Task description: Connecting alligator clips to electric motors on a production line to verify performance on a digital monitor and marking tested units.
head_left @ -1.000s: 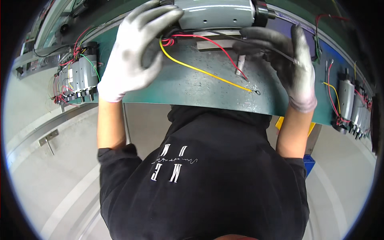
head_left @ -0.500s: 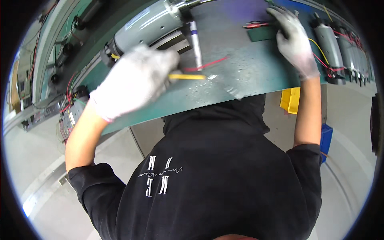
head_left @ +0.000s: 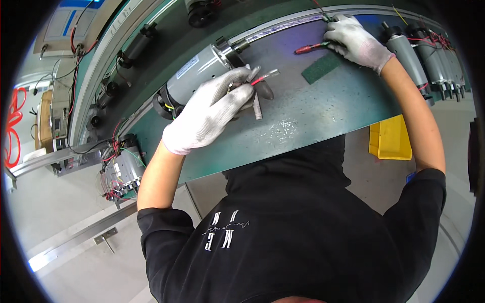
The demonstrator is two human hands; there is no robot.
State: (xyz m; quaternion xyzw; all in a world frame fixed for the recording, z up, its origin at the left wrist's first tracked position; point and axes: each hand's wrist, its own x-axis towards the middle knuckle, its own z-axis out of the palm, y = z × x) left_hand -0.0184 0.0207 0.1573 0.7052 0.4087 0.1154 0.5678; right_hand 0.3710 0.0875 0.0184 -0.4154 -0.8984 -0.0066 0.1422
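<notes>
My left hand [head_left: 204,111], in a white glove, is closed in front of a grey cylindrical motor [head_left: 194,73]. Between its fingers is a red wire [head_left: 261,79] with a bare silvery end pointing right. A dark rounded shape beside those fingers is unclear. Below the fingertips lies a white marker pen [head_left: 257,107]. My gloved right hand [head_left: 356,43] is at the far right of the bench, fingers curled inward. A red clip [head_left: 307,49] lies beside its fingers, and a small green clip [head_left: 327,18] shows past the fingertips. What the fingers hold is hidden.
A dark green pad [head_left: 322,68] lies on the green bench top [head_left: 222,156]. Several wired motors [head_left: 406,55] stand at the right, more [head_left: 124,166] at the left. Metal rails [head_left: 283,26] border the bench. A yellow bin [head_left: 391,139] sits below the front edge.
The view has shifted. My left hand has moved away from the front edge; the red wire, earlier on the bench, is in its fingers, and the yellow stick is out of sight. My right fingers have curled.
</notes>
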